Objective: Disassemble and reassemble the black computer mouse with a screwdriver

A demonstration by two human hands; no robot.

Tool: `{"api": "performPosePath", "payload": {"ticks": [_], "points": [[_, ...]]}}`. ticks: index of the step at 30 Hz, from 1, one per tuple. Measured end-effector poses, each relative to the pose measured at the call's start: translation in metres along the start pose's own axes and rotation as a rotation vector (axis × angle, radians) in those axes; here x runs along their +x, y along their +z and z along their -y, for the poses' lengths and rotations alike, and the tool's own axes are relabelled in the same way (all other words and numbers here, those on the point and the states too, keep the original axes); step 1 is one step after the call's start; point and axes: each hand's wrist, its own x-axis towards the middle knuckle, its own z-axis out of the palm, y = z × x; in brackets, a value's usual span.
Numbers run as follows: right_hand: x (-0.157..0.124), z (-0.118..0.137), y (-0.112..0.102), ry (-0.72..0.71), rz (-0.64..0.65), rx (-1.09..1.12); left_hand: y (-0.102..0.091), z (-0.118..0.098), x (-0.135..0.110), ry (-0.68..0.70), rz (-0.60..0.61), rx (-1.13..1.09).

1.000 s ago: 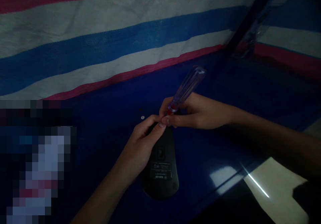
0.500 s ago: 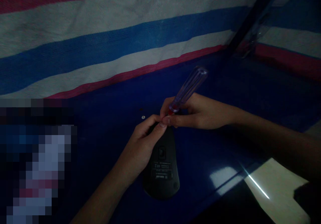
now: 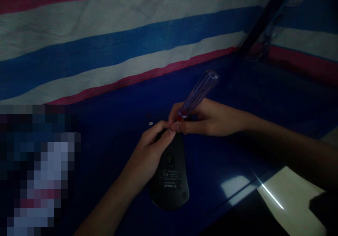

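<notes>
A black computer mouse (image 3: 171, 179) lies upside down on a dark blue table (image 3: 216, 158), its label facing up. My left hand (image 3: 149, 155) is closed round the mouse's far left side and holds it steady. My right hand (image 3: 204, 119) pinches the lower end of a screwdriver (image 3: 198, 93) with a clear purple handle. The screwdriver leans up and to the right, and its tip is hidden behind my fingers at the far end of the mouse.
A small pale screw-like speck (image 3: 150, 123) lies on the table just left of my hands. A red, white and blue striped tarp (image 3: 105, 42) hangs behind the table. A bright patch of floor (image 3: 287, 197) shows past the table's near right edge.
Almost nothing has moved. The screwdriver handle has shifted very slightly to the right, and both hands keep their grips.
</notes>
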Motion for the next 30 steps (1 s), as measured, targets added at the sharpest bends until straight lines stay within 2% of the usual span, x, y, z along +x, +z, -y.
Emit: {"api": "performPosePath", "payload": {"ticks": [12,18,27,30], "points": [[0.0002,0.0008,0.0013,0.006,-0.018,-0.008,0.0005,-0.002,0.0009,-0.007,-0.002,0.015],[0.0004,0.0,0.0007,-0.037,-0.008,-0.01,0.0003,-0.0002,0.0014,-0.003,-0.012,0.022],[0.002,-0.0024,0.0072,0.055,-0.203,-0.122,0.0028,-0.0007,-0.0007,0.001,-0.063,-0.034],[0.0028,-0.003,0.0073,0.074,-0.222,-0.097,0.0035,-0.0005,-0.001,0.007,-0.052,-0.06]]}}
